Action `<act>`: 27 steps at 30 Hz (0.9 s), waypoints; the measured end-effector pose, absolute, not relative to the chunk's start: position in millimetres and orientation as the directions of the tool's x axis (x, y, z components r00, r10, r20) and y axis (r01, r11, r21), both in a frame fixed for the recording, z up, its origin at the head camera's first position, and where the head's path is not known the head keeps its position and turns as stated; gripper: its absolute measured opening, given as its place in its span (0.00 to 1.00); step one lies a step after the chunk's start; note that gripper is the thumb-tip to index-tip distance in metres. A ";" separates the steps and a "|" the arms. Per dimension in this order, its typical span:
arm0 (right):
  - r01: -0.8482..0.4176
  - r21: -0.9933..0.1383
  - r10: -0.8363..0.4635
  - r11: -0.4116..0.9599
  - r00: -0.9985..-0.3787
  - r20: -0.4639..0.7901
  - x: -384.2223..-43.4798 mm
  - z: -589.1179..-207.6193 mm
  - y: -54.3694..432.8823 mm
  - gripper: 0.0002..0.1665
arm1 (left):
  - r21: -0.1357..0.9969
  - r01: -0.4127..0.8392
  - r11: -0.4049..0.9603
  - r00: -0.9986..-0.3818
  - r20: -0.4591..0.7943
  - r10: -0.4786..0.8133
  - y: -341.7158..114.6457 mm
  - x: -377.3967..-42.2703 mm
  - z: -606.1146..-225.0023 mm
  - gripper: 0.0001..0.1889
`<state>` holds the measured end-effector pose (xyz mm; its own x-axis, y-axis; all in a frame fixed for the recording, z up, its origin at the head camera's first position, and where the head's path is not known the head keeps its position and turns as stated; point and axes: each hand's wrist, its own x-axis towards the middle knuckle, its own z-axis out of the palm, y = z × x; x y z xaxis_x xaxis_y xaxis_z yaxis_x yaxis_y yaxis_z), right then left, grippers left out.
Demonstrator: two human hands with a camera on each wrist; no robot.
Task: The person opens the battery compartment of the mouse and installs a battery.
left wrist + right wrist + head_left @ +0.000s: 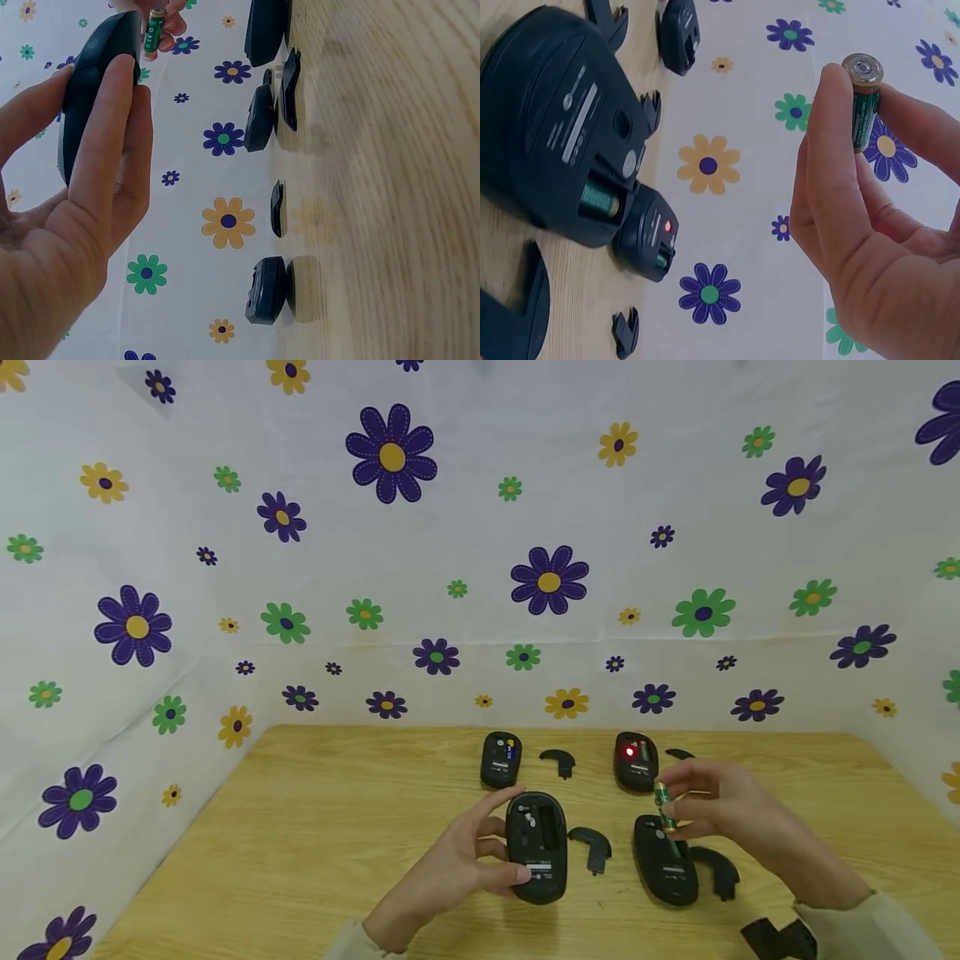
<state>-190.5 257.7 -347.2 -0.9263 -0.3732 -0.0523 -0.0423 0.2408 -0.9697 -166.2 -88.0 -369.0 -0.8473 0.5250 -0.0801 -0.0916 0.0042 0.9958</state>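
Note:
My left hand (461, 860) grips a black computer mouse (537, 852) by its sides, raised above the table with its underside toward the head camera. Its battery slot is uncovered and shows dark inside. In my right hand (723, 802) a green battery (663, 806) is pinched between thumb and fingertips, apart from the held mouse. Its flat metal end shows in the right wrist view, where the battery (865, 112) stands upright. Below that hand, another upturned mouse (671, 877) lies on the table with a green battery (600, 198) in its slot.
Farther back lie two upturned mice: one (498, 768) with a blue-and-yellow battery, one (633, 772) with a lit red light and a green battery. Curved black covers (592, 847) lie beside the mice. A black object (780, 939) sits by the right sleeve. Flowered cloth (465, 543) hangs behind the table.

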 end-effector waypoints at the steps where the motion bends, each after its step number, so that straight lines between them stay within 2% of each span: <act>1: -0.038 -0.971 -0.373 0.238 -0.926 -0.055 -190.2 -346.8 255.9 0.24 | 0.996 -0.092 0.004 -0.847 -0.080 0.526 -88.1 -166.0 -368.7 0.44; 22: -0.026 -0.970 -0.367 0.243 -0.928 -0.066 -185.5 -338.8 219.3 0.25 | 0.995 -0.099 -0.005 -0.852 -0.082 0.518 -89.0 -166.2 -372.4 0.44; 27: -0.037 -0.973 -0.373 0.227 -0.926 -0.052 -186.9 -336.1 213.5 0.23 | 0.996 -0.091 -0.014 -0.850 -0.070 0.523 -88.5 -166.1 -373.8 0.44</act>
<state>-186.9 213.5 -336.1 -0.9263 -0.3732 -0.0521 -0.0367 0.2271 -0.9732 -166.1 -88.5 -373.8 -0.8496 0.5228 -0.0701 -0.0909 -0.0142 0.9958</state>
